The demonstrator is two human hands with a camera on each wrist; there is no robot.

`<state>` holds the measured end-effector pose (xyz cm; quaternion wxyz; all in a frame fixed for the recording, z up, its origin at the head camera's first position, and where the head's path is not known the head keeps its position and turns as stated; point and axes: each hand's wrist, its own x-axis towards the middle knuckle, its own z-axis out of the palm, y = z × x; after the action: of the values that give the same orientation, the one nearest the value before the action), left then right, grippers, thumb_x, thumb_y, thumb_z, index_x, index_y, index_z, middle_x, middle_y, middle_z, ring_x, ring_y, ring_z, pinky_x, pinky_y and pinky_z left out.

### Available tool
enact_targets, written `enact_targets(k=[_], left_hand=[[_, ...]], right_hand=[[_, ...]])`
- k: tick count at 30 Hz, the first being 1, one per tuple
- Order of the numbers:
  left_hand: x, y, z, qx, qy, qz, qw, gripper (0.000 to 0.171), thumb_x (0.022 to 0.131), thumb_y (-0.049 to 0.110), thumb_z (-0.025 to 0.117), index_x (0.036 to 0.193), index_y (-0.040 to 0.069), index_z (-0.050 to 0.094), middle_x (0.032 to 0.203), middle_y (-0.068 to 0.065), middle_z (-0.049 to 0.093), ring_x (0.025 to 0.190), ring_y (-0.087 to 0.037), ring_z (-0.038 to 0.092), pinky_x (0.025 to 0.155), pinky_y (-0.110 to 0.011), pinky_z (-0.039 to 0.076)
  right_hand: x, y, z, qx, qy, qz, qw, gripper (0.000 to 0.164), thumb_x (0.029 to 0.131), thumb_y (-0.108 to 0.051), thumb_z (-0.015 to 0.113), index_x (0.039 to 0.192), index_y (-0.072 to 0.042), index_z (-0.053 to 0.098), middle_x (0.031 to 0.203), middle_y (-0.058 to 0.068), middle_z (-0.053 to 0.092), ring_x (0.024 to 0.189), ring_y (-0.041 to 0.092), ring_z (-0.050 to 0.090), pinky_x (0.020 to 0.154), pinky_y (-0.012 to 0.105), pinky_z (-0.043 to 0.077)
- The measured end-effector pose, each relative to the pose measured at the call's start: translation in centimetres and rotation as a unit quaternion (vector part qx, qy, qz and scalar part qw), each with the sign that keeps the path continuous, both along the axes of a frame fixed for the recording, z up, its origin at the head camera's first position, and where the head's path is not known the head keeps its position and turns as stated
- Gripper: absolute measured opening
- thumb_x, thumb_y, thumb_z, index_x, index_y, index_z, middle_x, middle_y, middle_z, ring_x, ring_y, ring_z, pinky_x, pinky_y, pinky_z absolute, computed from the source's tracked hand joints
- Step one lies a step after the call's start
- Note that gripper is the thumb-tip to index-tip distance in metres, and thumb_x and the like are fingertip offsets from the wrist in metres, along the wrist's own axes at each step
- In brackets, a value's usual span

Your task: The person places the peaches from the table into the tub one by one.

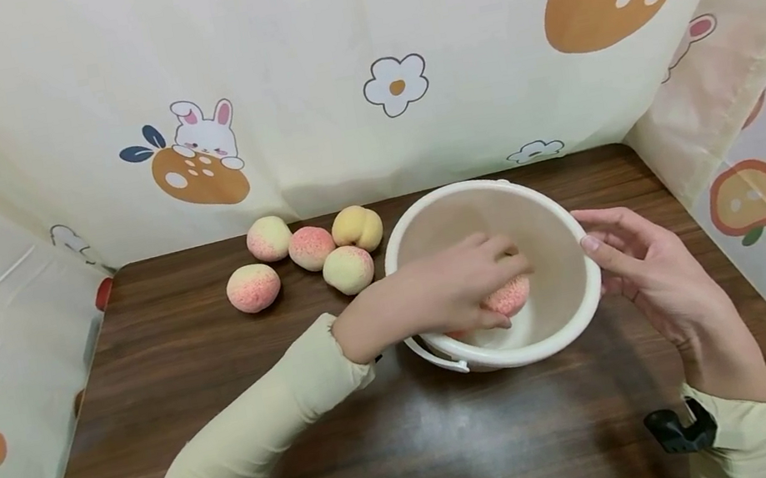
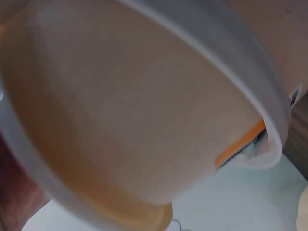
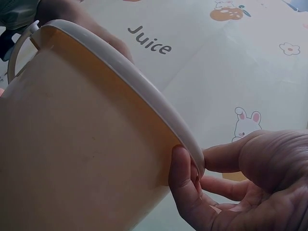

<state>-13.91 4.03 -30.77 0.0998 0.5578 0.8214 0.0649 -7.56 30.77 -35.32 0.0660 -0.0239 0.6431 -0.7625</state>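
Note:
A white bucket (image 1: 565, 306) stands on the dark wooden table, its mouth facing up. My left hand (image 1: 448, 287) reaches down into it with fingers curled over a pink peach (image 1: 512, 298). A small patch of pink shows under that palm, mostly hidden, so I cannot tell whether it is another peach. At the right side my right hand (image 1: 650, 270) pinches the bucket's rim between thumb and fingers. The right wrist view shows the same grip, with the right hand (image 3: 250, 185) around the rim. The left wrist view has mostly the pale bucket wall (image 2: 130, 106), not the peach.
Several peaches lie left of the bucket, among them a yellow one (image 1: 358, 229), a pink one (image 1: 312, 248) and a pink-and-cream one (image 1: 253, 288). The bucket's handle (image 1: 436, 357) hangs at its front left. Printed curtains (image 1: 306, 49) surround the table (image 1: 389, 458).

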Motion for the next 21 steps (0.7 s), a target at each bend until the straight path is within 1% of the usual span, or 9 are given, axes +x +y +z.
enact_targets(k=[5, 9, 11, 17, 21], left_hand=[[0.2, 0.9, -0.8, -0.045, -0.038, -0.022, 0.9980, 0.063, 0.092, 0.041, 0.079, 0.145, 0.016, 0.055, 0.141, -0.005, 0.057, 0.130, -0.023, 0.055, 0.115, -0.033, 0.041], [0.1, 1.3, -1.2, -0.066, -0.059, -0.025, 0.9957, 0.062, 0.091, 0.039, 0.080, 0.144, 0.016, 0.057, 0.136, -0.003, 0.059, 0.124, -0.022, 0.058, 0.110, -0.032, 0.045], [0.0, 1.5, -1.4, -0.071, -0.065, -0.029, 0.9949, 0.060, 0.091, 0.037, 0.080, 0.143, 0.016, 0.058, 0.133, -0.003, 0.061, 0.121, -0.021, 0.060, 0.107, -0.032, 0.047], [-0.1, 1.9, -2.2, -0.083, -0.072, -0.059, 0.9922, 0.042, 0.095, 0.026, 0.072, 0.135, 0.015, 0.063, 0.122, -0.005, 0.065, 0.111, -0.021, 0.065, 0.098, -0.029, 0.050], [0.0, 2.2, -2.3, -0.098, -0.070, -0.062, 0.9907, 0.039, 0.095, 0.023, 0.070, 0.133, 0.015, 0.064, 0.120, -0.006, 0.066, 0.109, -0.021, 0.066, 0.096, -0.029, 0.050]], right_hand=[[0.0, 0.0, -0.2, -0.003, 0.001, 0.002, 1.000, 0.037, 0.104, 0.002, 0.056, 0.139, -0.009, 0.059, 0.106, 0.003, 0.073, 0.086, 0.013, 0.073, 0.064, 0.030, 0.062], [0.0, 0.0, -0.1, 0.001, 0.000, 0.001, 1.000, 0.037, 0.104, 0.002, 0.056, 0.139, -0.009, 0.059, 0.106, 0.002, 0.073, 0.086, 0.013, 0.074, 0.064, 0.030, 0.062], [0.0, -0.1, 0.0, 0.006, -0.001, -0.001, 1.000, 0.037, 0.104, 0.001, 0.056, 0.139, -0.010, 0.059, 0.106, 0.002, 0.073, 0.086, 0.013, 0.073, 0.063, 0.030, 0.062], [0.0, -0.1, 0.0, 0.003, -0.004, 0.000, 1.000, 0.037, 0.104, 0.001, 0.056, 0.139, -0.010, 0.060, 0.106, 0.002, 0.074, 0.086, 0.013, 0.074, 0.063, 0.030, 0.062], [0.0, 0.0, -0.1, -0.005, -0.003, 0.005, 1.000, 0.037, 0.104, 0.003, 0.055, 0.139, -0.010, 0.059, 0.107, 0.002, 0.075, 0.087, 0.014, 0.074, 0.063, 0.030, 0.062]])
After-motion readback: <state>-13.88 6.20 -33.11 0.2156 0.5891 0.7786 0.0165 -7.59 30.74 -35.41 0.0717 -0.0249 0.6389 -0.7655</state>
